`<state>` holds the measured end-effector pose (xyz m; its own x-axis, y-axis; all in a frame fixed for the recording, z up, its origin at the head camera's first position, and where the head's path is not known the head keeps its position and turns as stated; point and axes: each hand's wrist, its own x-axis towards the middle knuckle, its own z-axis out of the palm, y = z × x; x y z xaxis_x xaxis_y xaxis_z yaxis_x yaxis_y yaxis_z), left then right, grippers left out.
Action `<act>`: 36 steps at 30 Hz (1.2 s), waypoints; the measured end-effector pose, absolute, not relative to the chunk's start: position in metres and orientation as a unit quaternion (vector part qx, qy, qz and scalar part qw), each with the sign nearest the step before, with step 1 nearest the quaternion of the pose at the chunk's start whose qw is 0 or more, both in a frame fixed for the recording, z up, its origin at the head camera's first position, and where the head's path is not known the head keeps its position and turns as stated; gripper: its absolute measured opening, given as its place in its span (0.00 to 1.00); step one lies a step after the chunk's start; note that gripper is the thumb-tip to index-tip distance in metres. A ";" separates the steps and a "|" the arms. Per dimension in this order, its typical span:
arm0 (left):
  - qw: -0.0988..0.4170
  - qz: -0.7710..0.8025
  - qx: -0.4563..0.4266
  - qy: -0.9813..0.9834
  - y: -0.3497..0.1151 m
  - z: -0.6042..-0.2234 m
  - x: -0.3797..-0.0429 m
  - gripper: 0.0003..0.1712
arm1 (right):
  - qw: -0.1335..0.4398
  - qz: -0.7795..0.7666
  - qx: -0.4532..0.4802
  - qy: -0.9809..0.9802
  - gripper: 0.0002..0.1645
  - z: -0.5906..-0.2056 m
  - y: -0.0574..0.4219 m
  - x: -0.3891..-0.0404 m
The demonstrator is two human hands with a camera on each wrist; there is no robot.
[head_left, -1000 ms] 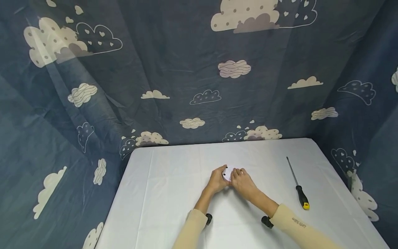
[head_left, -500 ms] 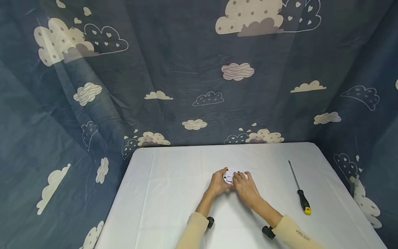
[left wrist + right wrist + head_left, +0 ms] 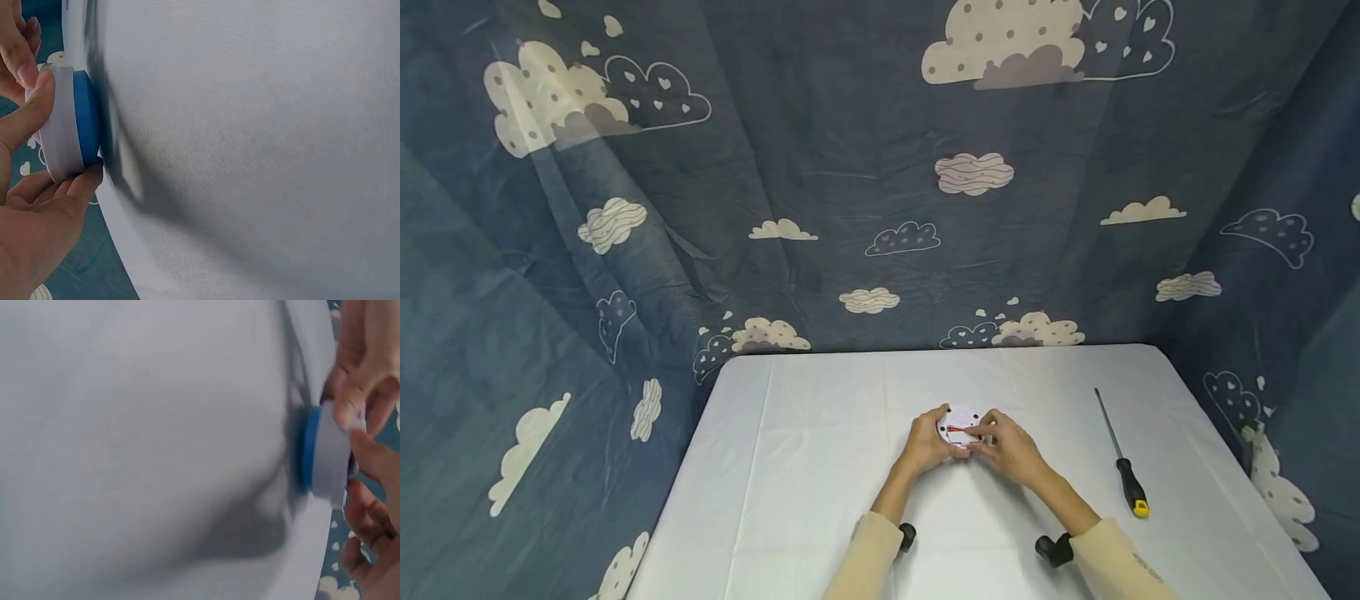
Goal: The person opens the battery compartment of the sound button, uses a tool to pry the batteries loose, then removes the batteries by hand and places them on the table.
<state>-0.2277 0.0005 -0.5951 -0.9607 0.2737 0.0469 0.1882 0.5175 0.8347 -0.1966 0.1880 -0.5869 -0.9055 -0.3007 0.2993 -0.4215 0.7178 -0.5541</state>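
Note:
A round white device [image 3: 959, 414] with a blue underside is held up on edge over the white table, as both wrist views show. My left hand [image 3: 928, 440] grips its rim from the left, thumb on the white body [image 3: 62, 134] and fingers by the blue base [image 3: 87, 119]. Its back shows small holes, dark spots, a rectangular recess and thin red strands [image 3: 956, 429]. From the right, my right hand [image 3: 1011, 448] reaches onto this back, forefinger at the strands and thumb near the lower edge. I cannot tell whether these fingertips pinch anything.
A screwdriver [image 3: 1126, 475] with a black and yellow handle lies on the white-covered table [image 3: 820, 483], to the right of my hands. A dark blue curtain [image 3: 820, 150] with a cloud pattern rises behind the table and along both sides.
My right hand has shifted right and uncovered more of the device's back. Red strands now show where a pale rectangle was seen half a second ago. My left hand keeps its grip.

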 end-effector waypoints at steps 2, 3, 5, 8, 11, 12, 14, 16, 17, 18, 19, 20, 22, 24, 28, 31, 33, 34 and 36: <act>0.046 0.470 0.131 0.872 0.000 -0.595 -0.227 0.55 | 0.053 0.357 0.186 -0.914 0.15 -0.586 0.191 -0.203; 0.046 0.468 0.131 0.873 0.000 -0.595 -0.227 0.54 | 0.034 0.374 0.179 -0.909 0.16 -0.586 0.193 -0.206; 0.043 0.464 0.133 0.875 0.000 -0.595 -0.227 0.54 | 0.011 0.398 0.173 -0.901 0.16 -0.587 0.195 -0.212; 0.042 0.461 0.139 0.875 0.001 -0.595 -0.225 0.54 | -0.006 0.422 0.167 -0.891 0.16 -0.591 0.199 -0.216; 0.045 0.462 0.142 0.874 0.001 -0.595 -0.223 0.54 | -0.010 0.434 0.165 -0.885 0.16 -0.595 0.201 -0.216; 0.047 0.464 0.141 0.873 0.002 -0.595 -0.223 0.54 | -0.010 0.435 0.160 -0.886 0.16 -0.596 0.202 -0.215; 0.050 0.469 0.137 0.871 0.002 -0.596 -0.222 0.54 | -0.005 0.428 0.143 -0.892 0.17 -0.597 0.205 -0.215; 0.051 0.476 0.131 0.868 0.002 -0.597 -0.222 0.55 | 0.000 0.420 0.118 -0.900 0.19 -0.596 0.209 -0.215; 0.051 0.478 0.128 0.868 0.002 -0.598 -0.223 0.54 | 0.004 0.417 0.102 -0.903 0.20 -0.595 0.212 -0.216; 0.051 0.480 0.125 0.867 0.002 -0.598 -0.223 0.55 | 0.007 0.412 0.082 -0.907 0.21 -0.594 0.215 -0.216; 0.053 0.483 0.121 0.866 0.001 -0.598 -0.223 0.54 | 0.012 0.410 0.066 -0.910 0.22 -0.594 0.219 -0.217; 0.053 0.485 0.119 0.865 0.001 -0.598 -0.223 0.55 | 0.018 0.410 0.049 -0.911 0.23 -0.593 0.223 -0.217; 0.052 0.488 0.115 0.864 0.000 -0.598 -0.224 0.55 | 0.031 0.409 0.018 -0.912 0.25 -0.594 0.232 -0.219; 0.053 0.491 0.112 0.862 0.000 -0.597 -0.225 0.55 | 0.051 0.402 -0.013 -0.914 0.27 -0.597 0.244 -0.220; 0.050 0.492 0.115 0.862 0.002 -0.599 -0.226 0.56 | 0.100 0.360 -0.086 -0.923 0.29 -0.605 0.269 -0.220; 0.050 0.488 0.121 0.863 0.004 -0.601 -0.226 0.56 | 0.127 0.331 -0.152 -0.922 0.30 -0.609 0.284 -0.220; 0.049 0.487 0.122 0.864 0.004 -0.601 -0.225 0.56 | 0.135 0.325 -0.192 -0.916 0.31 -0.612 0.290 -0.221; 0.047 0.485 0.122 0.865 0.004 -0.601 -0.224 0.56 | 0.136 0.325 -0.210 -0.912 0.31 -0.613 0.292 -0.222; 0.049 0.485 0.118 0.865 0.004 -0.601 -0.223 0.56 | 0.132 0.325 -0.239 -0.905 0.32 -0.616 0.296 -0.223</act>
